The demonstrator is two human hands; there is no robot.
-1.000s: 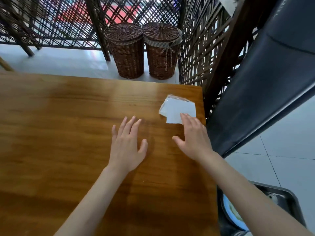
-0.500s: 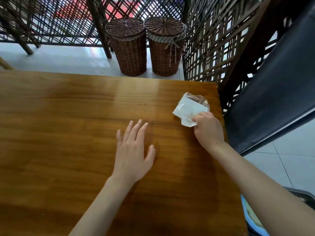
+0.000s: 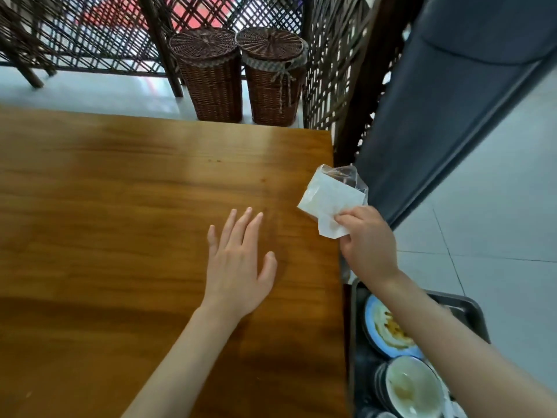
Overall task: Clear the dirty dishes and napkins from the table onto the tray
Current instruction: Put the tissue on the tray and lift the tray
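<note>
My right hand (image 3: 366,239) pinches a white napkin (image 3: 327,203) together with a clear plastic wrapper (image 3: 351,176), lifted at the right edge of the wooden table (image 3: 120,206). My left hand (image 3: 238,260) lies flat on the tabletop with its fingers spread, holding nothing. Below the table's right edge stands a dark tray (image 3: 470,309). In it are a dirty blue plate (image 3: 388,333) and a dirty white bowl (image 3: 413,387), partly hidden by my right forearm.
Two lidded wicker baskets (image 3: 211,76) (image 3: 271,79) stand on the floor beyond the table's far edge, before a dark lattice screen (image 3: 331,55). A dark grey panel (image 3: 437,110) leans at the right. Pale tiled floor (image 3: 497,221) lies right of the tray.
My right hand closed on the napkin and wrapper, lifted them off the table and carried them to its right edge. The left hand stayed flat. The tray came into fuller view.
</note>
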